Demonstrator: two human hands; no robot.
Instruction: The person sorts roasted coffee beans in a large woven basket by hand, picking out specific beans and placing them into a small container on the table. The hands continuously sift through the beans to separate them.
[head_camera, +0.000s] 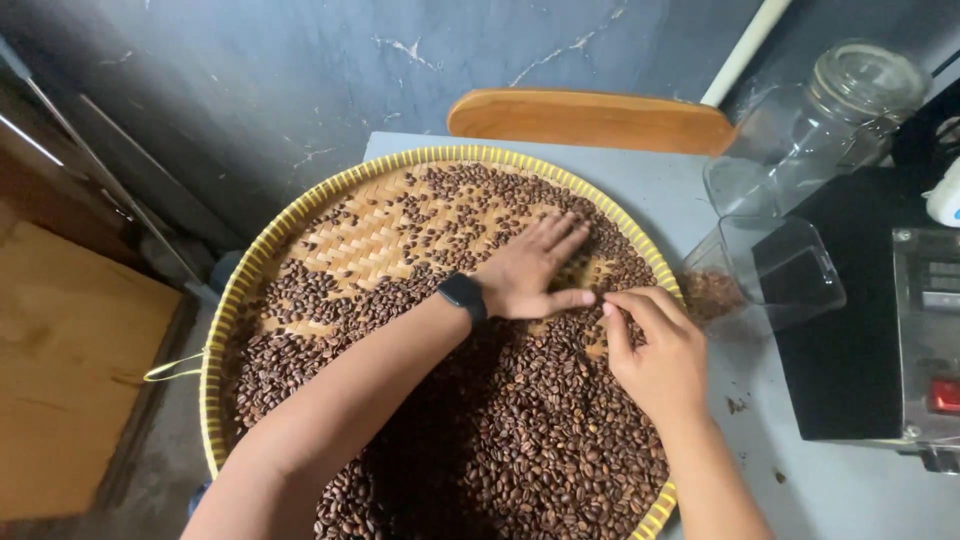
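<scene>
Left hand (530, 270) flat and spread on the roasted coffee beans (540, 440) in the woven tray (215, 350) on the worktop (850, 490), right hand (655, 350) pinching among them; beans look light, hard, rolly, best taken singly by fingertip.

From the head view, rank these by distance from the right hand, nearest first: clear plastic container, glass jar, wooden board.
Measured from the right hand:
1. Clear plastic container, just right of the tray's rim.
2. Glass jar, farther back on the right.
3. Wooden board, behind the tray; nearly as far as the jar, so that order is unsure.
</scene>
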